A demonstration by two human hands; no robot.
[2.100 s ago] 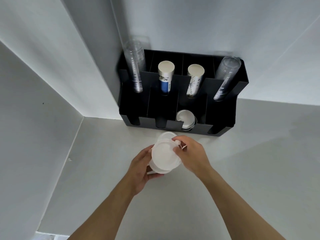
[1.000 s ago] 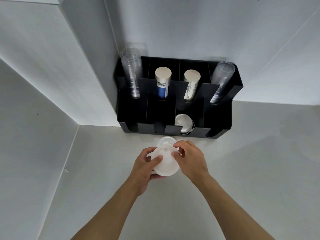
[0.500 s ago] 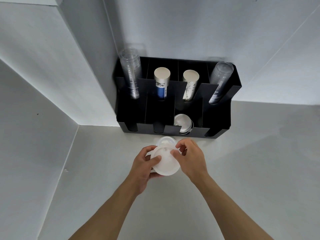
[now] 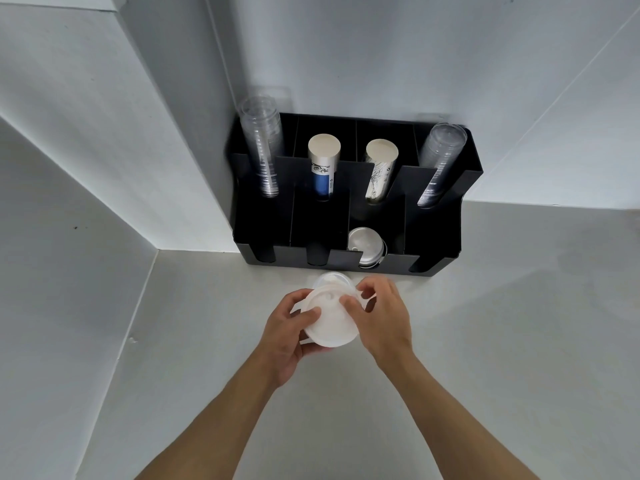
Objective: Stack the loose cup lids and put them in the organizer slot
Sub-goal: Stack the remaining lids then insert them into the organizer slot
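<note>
A small stack of white cup lids [image 4: 331,322] is held above the grey counter, just in front of the black organizer [image 4: 436,233]. My left hand [image 4: 287,332] grips the stack from the left and below, thumb on the top lid. My right hand [image 4: 381,315] pinches the stack's right edge with thumb and fingers. One more clear lid [image 4: 332,279] lies on the counter right behind the stack, partly hidden by it. A few lids [image 4: 366,244] stand in the organizer's lower third slot.
The organizer's upper slots hold two stacks of clear cups [image 4: 263,147] [image 4: 440,161] and two stacks of paper cups [image 4: 322,164] [image 4: 380,168]. White walls close in at the left and behind. Grey counter [image 4: 519,341] stretches to the right.
Both hands have kept hold of the lid stack and shifted their fingers on it; the left thumb now presses the top lid. The view has tilted slightly.
</note>
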